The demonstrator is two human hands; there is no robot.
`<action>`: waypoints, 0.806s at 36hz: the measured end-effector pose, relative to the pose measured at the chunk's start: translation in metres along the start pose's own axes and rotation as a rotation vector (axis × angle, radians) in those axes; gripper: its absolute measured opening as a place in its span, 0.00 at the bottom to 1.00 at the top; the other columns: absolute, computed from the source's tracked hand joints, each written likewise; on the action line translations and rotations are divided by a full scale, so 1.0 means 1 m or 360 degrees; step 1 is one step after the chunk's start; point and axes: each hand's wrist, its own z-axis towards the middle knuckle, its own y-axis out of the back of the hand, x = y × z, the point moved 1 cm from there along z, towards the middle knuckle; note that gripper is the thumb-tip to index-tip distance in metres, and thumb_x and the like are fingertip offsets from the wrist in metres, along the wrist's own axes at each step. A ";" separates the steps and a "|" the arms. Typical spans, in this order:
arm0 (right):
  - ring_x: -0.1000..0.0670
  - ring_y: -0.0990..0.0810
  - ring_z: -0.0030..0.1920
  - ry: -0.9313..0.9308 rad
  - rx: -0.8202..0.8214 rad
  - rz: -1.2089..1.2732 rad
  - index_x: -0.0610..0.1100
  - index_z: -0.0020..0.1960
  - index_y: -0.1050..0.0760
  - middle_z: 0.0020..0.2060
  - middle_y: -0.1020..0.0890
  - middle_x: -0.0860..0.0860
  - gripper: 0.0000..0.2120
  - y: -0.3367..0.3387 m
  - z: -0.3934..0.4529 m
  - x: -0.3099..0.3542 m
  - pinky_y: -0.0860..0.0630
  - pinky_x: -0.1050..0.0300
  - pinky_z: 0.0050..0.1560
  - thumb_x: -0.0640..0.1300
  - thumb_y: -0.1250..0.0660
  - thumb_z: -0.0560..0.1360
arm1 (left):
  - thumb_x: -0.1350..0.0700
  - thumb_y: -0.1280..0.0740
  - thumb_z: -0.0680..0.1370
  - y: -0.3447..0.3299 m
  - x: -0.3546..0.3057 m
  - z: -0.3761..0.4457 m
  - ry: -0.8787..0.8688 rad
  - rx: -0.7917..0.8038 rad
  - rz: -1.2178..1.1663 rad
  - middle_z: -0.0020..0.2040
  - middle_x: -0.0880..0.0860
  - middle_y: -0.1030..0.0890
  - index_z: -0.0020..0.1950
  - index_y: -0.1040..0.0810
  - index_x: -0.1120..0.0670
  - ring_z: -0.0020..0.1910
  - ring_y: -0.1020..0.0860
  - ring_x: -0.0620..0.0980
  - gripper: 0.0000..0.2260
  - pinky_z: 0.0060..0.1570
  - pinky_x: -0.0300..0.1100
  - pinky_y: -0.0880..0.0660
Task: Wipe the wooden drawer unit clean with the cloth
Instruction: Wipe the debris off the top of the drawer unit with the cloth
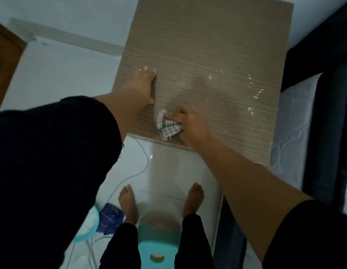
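Head: checked cloth on grained wood

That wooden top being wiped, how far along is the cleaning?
Partway, apparently. The right hand presses the checked cloth near the front edge of the wooden drawer unit, while the left hand braces flat on it. White specks remain toward the right side. The far part looks clean.

The drawer unit has a matt wood-grain top (fine lines, white specks). The cloth is woven check fabric. The floor is glossy tile.
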 end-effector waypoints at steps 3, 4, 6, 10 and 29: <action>0.39 0.21 0.44 0.0116 -0.0110 -0.0016 0.43 0.52 0.17 0.42 0.19 0.40 0.20 -0.019 -0.026 -0.002 0.28 0.58 0.45 0.33 0.23 0.60 | 0.55 0.26 0.72 -0.001 -0.002 -0.005 -0.0021 0.0062 0.0139 0.79 0.57 0.50 0.79 0.52 0.53 0.77 0.46 0.58 0.45 0.74 0.51 0.43; 0.39 0.21 0.42 0.0148 -0.0127 -0.0038 0.43 0.51 0.16 0.40 0.19 0.41 0.21 -0.022 -0.032 -0.001 0.25 0.56 0.43 0.31 0.24 0.60 | 0.55 0.26 0.72 0.001 -0.004 -0.008 -0.0023 0.0080 0.0169 0.79 0.57 0.50 0.79 0.53 0.53 0.77 0.46 0.58 0.45 0.73 0.51 0.42; 0.38 0.22 0.45 0.0166 -0.0094 -0.0051 0.44 0.53 0.17 0.42 0.20 0.41 0.22 -0.022 -0.042 0.001 0.22 0.50 0.42 0.28 0.28 0.62 | 0.55 0.25 0.72 0.001 -0.008 -0.012 -0.0017 0.0113 0.0160 0.79 0.57 0.51 0.80 0.52 0.54 0.77 0.47 0.59 0.45 0.73 0.53 0.41; 0.37 0.23 0.50 0.0258 0.0014 -0.0081 0.43 0.53 0.17 0.45 0.20 0.40 0.20 -0.016 -0.051 0.005 0.22 0.45 0.47 0.27 0.30 0.64 | 0.55 0.24 0.70 -0.005 -0.020 -0.016 -0.0056 0.0062 0.0030 0.79 0.56 0.46 0.78 0.46 0.56 0.77 0.46 0.59 0.43 0.74 0.54 0.41; 0.51 0.26 0.49 -0.0453 -0.0750 -0.0006 0.41 0.59 0.25 0.52 0.23 0.48 0.17 0.110 0.047 -0.077 0.30 0.63 0.49 0.47 0.32 0.74 | 0.58 0.24 0.70 -0.014 -0.071 0.006 -0.0069 0.0023 -0.0074 0.80 0.54 0.59 0.80 0.56 0.53 0.79 0.56 0.55 0.50 0.75 0.53 0.45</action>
